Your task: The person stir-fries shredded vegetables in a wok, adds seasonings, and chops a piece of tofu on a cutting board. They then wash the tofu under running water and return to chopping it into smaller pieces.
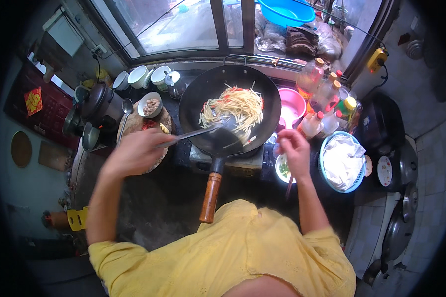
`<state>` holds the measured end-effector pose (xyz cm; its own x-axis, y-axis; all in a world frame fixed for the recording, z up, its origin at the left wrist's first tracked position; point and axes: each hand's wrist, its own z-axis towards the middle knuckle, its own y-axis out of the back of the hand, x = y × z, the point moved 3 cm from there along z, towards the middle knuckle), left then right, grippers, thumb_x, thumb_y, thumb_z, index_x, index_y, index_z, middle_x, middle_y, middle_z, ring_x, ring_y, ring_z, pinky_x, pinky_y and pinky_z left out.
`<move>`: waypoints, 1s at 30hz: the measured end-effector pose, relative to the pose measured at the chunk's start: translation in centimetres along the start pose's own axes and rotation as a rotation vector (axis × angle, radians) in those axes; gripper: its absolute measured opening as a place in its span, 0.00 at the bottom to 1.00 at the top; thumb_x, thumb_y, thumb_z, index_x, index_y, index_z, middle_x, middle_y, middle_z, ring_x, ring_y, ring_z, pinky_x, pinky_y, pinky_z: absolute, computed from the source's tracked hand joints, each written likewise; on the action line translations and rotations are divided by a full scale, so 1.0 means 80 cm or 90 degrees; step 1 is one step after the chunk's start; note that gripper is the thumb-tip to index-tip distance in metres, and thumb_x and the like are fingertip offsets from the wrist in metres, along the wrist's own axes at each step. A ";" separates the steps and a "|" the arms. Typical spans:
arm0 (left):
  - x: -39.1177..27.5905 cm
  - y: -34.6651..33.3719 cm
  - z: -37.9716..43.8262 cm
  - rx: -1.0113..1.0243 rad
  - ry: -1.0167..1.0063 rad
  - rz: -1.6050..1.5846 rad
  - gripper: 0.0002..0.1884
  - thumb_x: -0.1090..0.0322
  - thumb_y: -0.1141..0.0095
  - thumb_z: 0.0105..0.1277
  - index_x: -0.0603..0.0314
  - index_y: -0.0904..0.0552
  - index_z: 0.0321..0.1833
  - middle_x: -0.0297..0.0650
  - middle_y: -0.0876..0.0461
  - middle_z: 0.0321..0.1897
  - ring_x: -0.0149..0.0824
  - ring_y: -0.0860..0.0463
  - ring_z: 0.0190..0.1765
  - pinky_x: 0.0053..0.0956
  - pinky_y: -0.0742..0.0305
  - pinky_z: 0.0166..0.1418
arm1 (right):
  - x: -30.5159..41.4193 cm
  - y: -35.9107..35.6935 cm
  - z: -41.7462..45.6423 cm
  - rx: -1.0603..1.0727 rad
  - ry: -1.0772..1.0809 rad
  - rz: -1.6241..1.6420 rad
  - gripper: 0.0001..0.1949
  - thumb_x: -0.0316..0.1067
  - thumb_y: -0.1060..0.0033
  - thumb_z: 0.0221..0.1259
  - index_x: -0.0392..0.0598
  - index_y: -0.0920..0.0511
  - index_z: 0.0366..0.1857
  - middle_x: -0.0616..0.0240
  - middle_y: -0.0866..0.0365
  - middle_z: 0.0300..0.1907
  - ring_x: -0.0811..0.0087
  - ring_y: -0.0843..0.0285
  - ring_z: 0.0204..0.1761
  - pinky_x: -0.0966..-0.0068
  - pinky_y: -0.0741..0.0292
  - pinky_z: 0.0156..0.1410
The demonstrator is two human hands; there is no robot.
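Observation:
My left hand (143,148) grips a metal spatula (199,134), whose blade end reaches among the food in the wok. Shredded pale strips, likely potato, with red pepper pieces (234,105) lie in the black wok (193,100). The wok stands on a gas stove (226,161), its wooden handle (210,198) pointing towards me. My right hand (294,150) is raised right of the wok, fingers curled; whether something small is pinched in them cannot be seen. Beside and partly behind it are a white bowl of chopped green onion (283,169) and a brown stick, perhaps chopsticks (290,185).
On the left, a round chopping board (133,128) carries a bowl of meat pieces (150,105) and a metal spoon (126,107). At right stand a pink basin (293,100), several seasoning bottles (321,96) and a blue basket (323,163) with white cloth (343,161). A window (178,26) lies behind.

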<state>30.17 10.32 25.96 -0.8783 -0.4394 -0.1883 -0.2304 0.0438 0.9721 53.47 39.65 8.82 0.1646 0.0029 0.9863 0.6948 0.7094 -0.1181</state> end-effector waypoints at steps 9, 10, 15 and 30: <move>-0.001 0.046 -0.013 -0.042 0.100 0.239 0.20 0.73 0.35 0.63 0.41 0.09 0.57 0.38 0.20 0.36 0.43 0.14 0.41 0.37 0.21 0.43 | -0.005 -0.060 -0.033 0.177 -0.021 -0.069 0.09 0.25 0.45 0.72 0.40 0.18 0.50 0.64 0.13 0.40 0.76 0.15 0.34 0.78 0.18 0.41; -0.003 0.054 -0.014 -0.054 0.096 0.252 0.20 0.72 0.34 0.63 0.42 0.09 0.57 0.39 0.20 0.36 0.44 0.14 0.42 0.38 0.21 0.44 | -0.005 -0.067 -0.035 0.179 -0.014 -0.052 0.09 0.25 0.45 0.72 0.40 0.18 0.49 0.64 0.13 0.39 0.76 0.16 0.33 0.78 0.18 0.41; 0.013 -0.040 0.025 -0.108 0.089 0.165 0.20 0.72 0.39 0.65 0.46 0.13 0.60 0.43 0.20 0.41 0.48 0.13 0.44 0.44 0.18 0.46 | 0.019 -0.149 -0.044 0.342 -0.123 0.005 0.12 0.31 0.46 0.77 0.40 0.22 0.57 0.64 0.15 0.42 0.77 0.15 0.36 0.79 0.18 0.43; -0.058 -0.179 -0.036 -0.043 -0.027 -0.424 0.31 0.58 0.29 0.61 0.53 0.20 0.69 0.55 0.28 0.70 0.47 0.23 0.70 0.33 0.23 0.66 | 0.082 -0.026 0.064 0.422 0.006 -0.878 0.22 0.27 0.35 0.64 0.44 0.27 0.62 0.51 0.19 0.45 0.52 0.14 0.45 0.56 0.18 0.51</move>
<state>38.77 9.19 13.27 -0.5736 -0.3168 -0.7553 -0.7037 -0.2813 0.6524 49.54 41.77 16.11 -0.3210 -0.9046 0.2806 -0.1230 0.3336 0.9347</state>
